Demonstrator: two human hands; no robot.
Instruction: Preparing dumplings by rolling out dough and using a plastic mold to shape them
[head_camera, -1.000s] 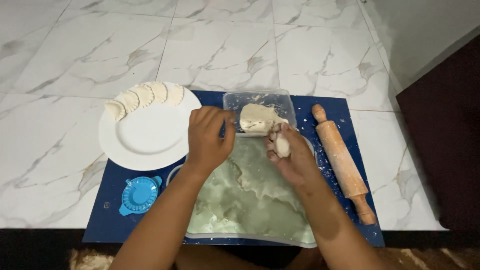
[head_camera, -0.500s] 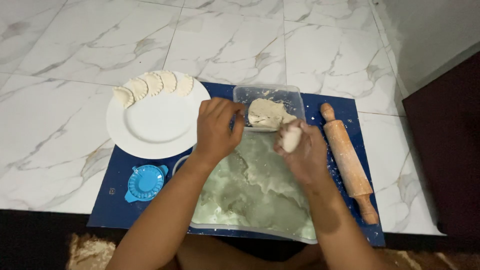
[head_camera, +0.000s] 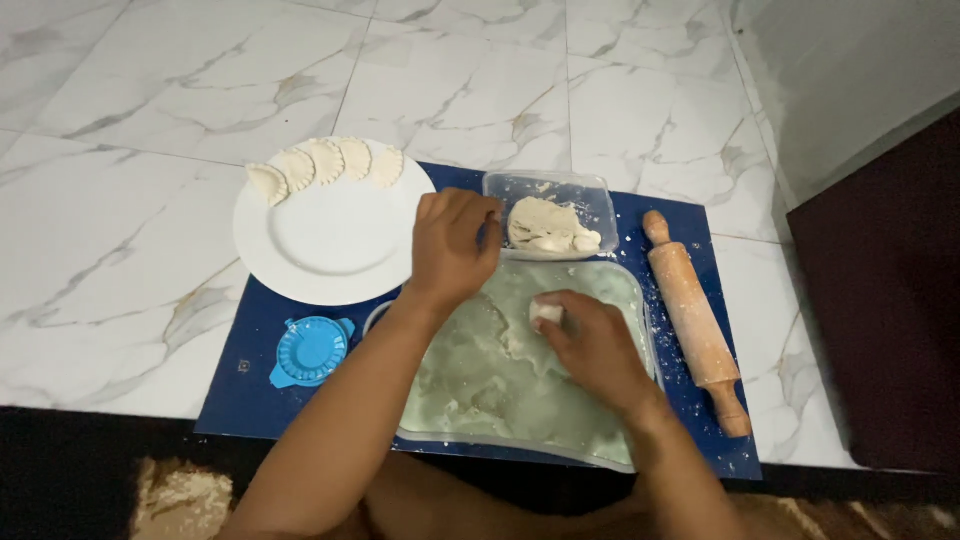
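A white marble-patterned tiled floor (head_camera: 480, 80) fills most of the frame and carries everything. A dark blue mat (head_camera: 250, 370) lies flat on it across the lower middle. At the lower left edge, a strip of brownish rug (head_camera: 180, 500) lies on the floor below the mat. At the right edge of the frame the tiles meet a pale wall and a dark panel (head_camera: 890, 300).

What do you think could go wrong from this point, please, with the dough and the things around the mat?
The rolling pin lies loose near the blue mat's right edge; a nudge from the right hand, which presses a dough lump into the floured board, might roll it off. The left hand at the dough tub could perhaps brush the plate of dumplings.
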